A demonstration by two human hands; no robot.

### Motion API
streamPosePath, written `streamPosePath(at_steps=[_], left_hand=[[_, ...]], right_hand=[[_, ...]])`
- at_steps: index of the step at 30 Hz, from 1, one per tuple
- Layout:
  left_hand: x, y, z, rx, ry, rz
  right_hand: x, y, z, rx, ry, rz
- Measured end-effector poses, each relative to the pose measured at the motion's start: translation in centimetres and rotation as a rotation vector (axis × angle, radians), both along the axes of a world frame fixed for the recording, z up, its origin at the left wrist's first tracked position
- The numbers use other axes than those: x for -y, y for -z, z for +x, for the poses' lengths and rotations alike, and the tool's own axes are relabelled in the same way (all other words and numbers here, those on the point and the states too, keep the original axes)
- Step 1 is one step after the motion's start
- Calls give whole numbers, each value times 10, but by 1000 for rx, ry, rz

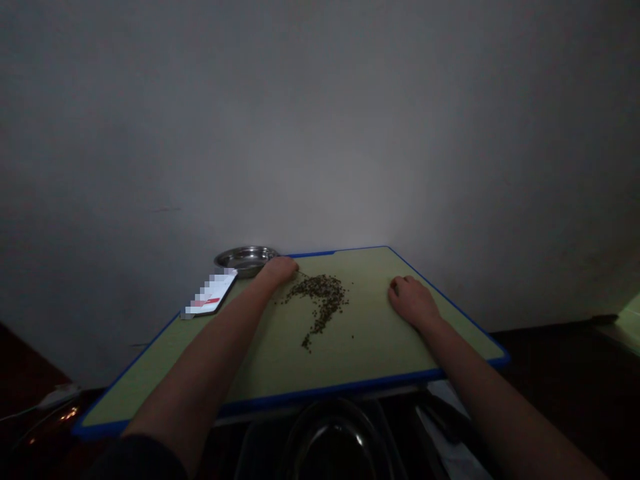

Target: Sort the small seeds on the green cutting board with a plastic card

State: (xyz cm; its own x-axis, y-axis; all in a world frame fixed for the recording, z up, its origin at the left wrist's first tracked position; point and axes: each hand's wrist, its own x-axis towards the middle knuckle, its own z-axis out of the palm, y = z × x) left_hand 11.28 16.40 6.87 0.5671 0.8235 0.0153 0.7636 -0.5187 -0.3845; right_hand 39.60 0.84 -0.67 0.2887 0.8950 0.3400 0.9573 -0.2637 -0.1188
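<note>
Small dark round grains [327,291], like peppercorns or seeds, lie scattered in a curved trail on the pale green tabletop [280,360]. At the upper left end of the trail is my left hand [281,268], its fingers closed. A thin dark line shows at its fingertips, too small to name. Right behind that hand stands a shallow round metal bowl [240,260]. My right hand [413,300] rests on the table to the right of the grains, apart from them. Its fingers are curled in, and what they hold, if anything, is hidden.
A phone [213,293] with a lit screen lies at the table's left edge, in front of the bowl. Blue trim [330,390] rims the table. A grey wall [320,133] rises behind it. Below the near edge is a dark, shiny round object [335,440].
</note>
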Motion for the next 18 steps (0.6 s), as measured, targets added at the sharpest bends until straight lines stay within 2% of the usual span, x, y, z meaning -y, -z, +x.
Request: streamPosePath(at_steps=[7, 18], left_hand=[[9, -2, -25, -49, 20, 2], [40, -2, -53, -113, 99, 22]], right_hand=[[-1, 2, 2, 7, -6, -9], [-1, 3, 1, 7, -7, -19]])
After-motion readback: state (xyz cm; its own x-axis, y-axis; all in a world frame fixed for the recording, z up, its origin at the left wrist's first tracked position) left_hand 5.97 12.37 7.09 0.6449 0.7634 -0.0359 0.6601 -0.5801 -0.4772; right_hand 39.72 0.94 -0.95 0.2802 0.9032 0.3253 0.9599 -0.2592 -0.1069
